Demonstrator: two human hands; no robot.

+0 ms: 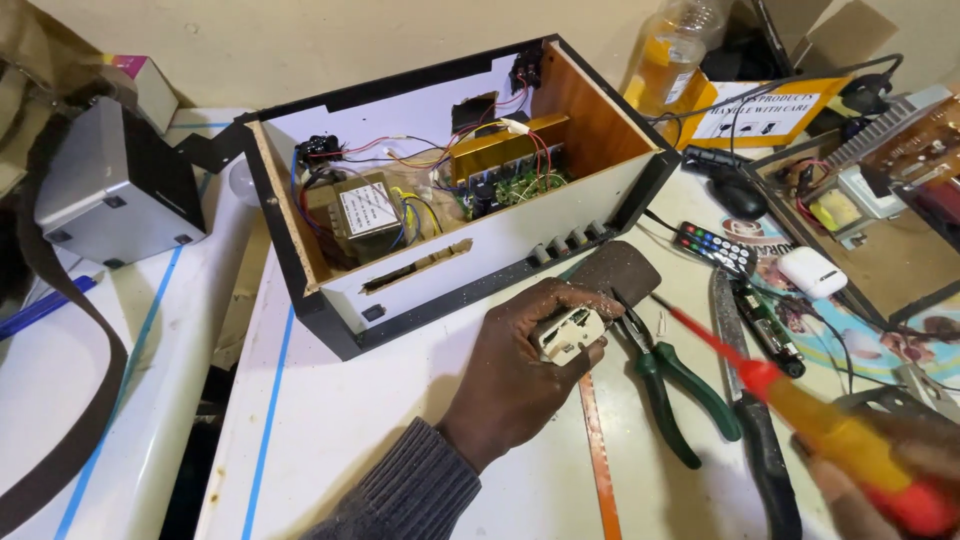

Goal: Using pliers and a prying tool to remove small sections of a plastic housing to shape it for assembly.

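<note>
Head view: the left hand (520,365) is clamped around a small white plug (566,333), held just near of the open amplifier box (450,190) on the desk (380,420). At near right, the right hand (890,470) grips a red-and-yellow screwdriver (800,400), its tip pointing toward the plug. Green-handled pliers (670,385) lie between the two hands.

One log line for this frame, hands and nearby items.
left hand: holds small white plastic part | right hand: holds red-and-yellow-handled screwdriver | nearby: green-handled pliers, open wooden electronics case
</note>
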